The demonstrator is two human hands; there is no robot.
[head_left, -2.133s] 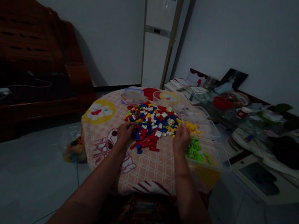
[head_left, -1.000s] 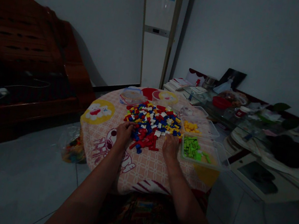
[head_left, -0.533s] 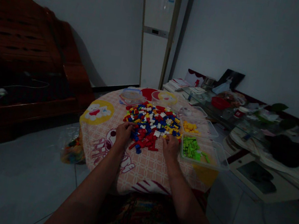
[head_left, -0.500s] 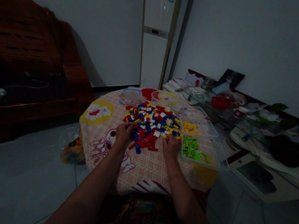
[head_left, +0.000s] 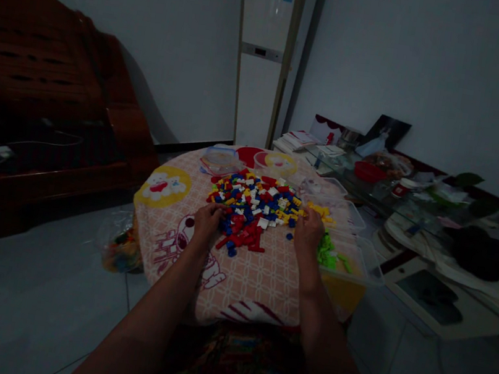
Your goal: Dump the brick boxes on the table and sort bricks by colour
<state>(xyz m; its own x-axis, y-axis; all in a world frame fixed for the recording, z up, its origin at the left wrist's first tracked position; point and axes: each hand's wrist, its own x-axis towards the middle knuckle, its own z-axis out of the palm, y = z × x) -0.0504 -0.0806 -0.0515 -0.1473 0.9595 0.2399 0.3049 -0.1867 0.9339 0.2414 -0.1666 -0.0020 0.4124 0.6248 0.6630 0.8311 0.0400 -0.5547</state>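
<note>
A mixed pile of building bricks point(head_left: 255, 197), red, blue, white and yellow, lies in the middle of the cloth-covered round table point(head_left: 258, 282). My left hand point(head_left: 207, 221) rests at the pile's left edge, fingers curled together against the bricks; what they hold, if anything, is hidden. My right hand point(head_left: 310, 230) is between the pile and the clear boxes, its fingers pinched on a small yellow brick that is mostly hidden. Just beyond it, yellow bricks point(head_left: 320, 210) lie in one box. Light green bricks point(head_left: 326, 252) fill part of the nearer box point(head_left: 367, 264), partly covered by my right hand.
More clear containers point(head_left: 223, 159) stand along the table's far side. A glass side table point(head_left: 349, 177) with papers, a red bowl point(head_left: 369, 171) and a cup point(head_left: 402, 187) is at right. A wooden bench point(head_left: 53, 89) stands left, a plastic bag point(head_left: 121, 249) on the floor.
My right hand has moved right and slightly away from me, from the pile's right front edge to beside the boxes, uncovering a blue brick. My left hand has stayed at the pile.
</note>
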